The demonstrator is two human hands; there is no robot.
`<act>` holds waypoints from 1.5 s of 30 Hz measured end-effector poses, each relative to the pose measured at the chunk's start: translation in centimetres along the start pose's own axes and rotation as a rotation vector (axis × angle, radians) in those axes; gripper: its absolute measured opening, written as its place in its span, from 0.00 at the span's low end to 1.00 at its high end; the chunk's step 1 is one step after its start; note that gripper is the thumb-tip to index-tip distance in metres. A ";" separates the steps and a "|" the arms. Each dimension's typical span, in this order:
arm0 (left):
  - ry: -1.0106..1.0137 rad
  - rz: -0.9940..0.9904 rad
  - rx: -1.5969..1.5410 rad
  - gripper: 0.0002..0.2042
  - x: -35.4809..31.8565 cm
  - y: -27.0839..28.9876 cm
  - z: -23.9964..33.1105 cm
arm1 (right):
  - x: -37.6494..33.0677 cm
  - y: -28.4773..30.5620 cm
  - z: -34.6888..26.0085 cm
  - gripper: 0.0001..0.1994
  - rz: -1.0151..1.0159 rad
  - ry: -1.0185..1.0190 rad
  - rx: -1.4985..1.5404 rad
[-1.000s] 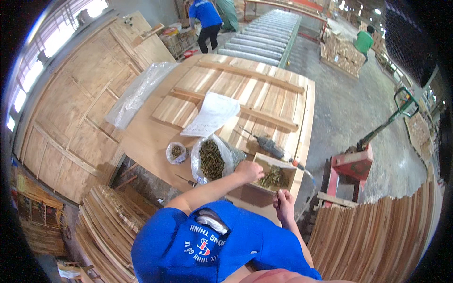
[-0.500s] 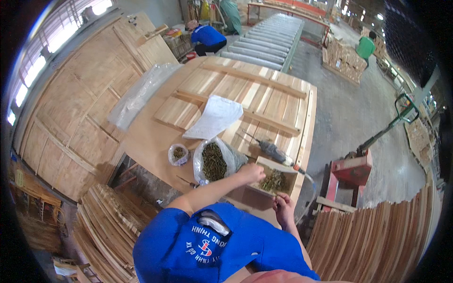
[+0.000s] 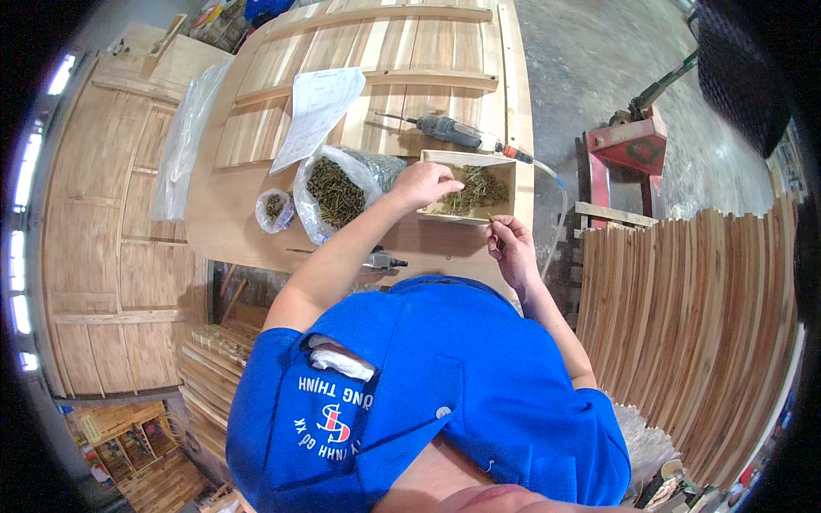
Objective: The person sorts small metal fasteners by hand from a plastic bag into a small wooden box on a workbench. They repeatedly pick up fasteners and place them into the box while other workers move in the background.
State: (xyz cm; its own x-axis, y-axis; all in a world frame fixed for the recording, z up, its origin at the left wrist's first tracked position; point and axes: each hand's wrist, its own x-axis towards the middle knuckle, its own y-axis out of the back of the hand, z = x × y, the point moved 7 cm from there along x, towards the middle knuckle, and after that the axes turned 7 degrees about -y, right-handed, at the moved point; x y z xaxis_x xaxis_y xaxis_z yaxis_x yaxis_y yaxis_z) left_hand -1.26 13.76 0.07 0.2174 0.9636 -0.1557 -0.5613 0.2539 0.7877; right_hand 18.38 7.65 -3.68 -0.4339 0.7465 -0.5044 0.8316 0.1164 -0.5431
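Where screws [image 3: 484, 190] lie in a box [image 3: 505, 161] set lengthwise left to right: left hand [image 3: 426, 185] nearer, over the left end, screws rightward, finger grip unclear; right hand [image 3: 513, 246] outside, pinching something small [image 3: 491, 221].

A woodworking workshop is indicated by boards [image 3: 676, 333] stacked beside the bench [image 3: 224, 201], where a slatted wooden panel [image 3: 385, 51] is laid. A red pallet jack [image 3: 627, 144] is parked on the concrete floor [image 3: 581, 56].

Head-worn fisheye view, facing steeply down, shirt [image 3: 513, 368] nearest, hands [image 3: 426, 185], table [image 3: 432, 239] beyond
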 end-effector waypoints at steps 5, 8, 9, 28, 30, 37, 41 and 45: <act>-0.231 -0.203 0.236 0.13 1.3 -0.4 0.1 | -0.4 1.1 0.2 0.04 0.011 0.000 0.043; -0.040 -0.114 -0.514 0.11 3.1 1.6 -1.6 | -0.6 2.0 0.2 0.04 0.024 0.001 0.074; 0.046 -0.200 -0.905 0.11 2.8 2.1 -0.4 | -0.7 2.6 0.3 0.04 0.047 0.006 0.095; -0.664 -0.572 0.789 0.06 1.2 -4.6 0.8 | 1.0 5.0 0.4 0.04 0.123 -0.082 0.110; -0.692 -0.581 0.830 0.05 1.2 -5.6 0.9 | 1.1 5.1 0.2 0.04 0.131 -0.077 0.117; -0.725 -0.590 0.833 0.06 1.3 -6.9 0.5 | 0.4 5.5 0.2 0.03 0.123 -0.061 0.135; -0.760 -0.504 0.837 0.04 0.9 -7.0 0.3 | 0.0 4.8 0.7 0.03 0.041 -0.082 0.117; -0.737 -0.522 0.830 0.05 1.0 -7.2 0.4 | -0.1 3.6 1.2 0.03 -0.029 -0.104 0.081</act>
State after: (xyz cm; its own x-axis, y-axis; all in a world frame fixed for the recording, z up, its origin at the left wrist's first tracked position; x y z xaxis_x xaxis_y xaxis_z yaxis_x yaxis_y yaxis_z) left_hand 3.31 12.83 -5.53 0.8145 0.4164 -0.4039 0.3487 0.2050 0.9145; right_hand 20.98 7.22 -6.41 -0.4942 0.6710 -0.5528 0.7894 0.0800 -0.6087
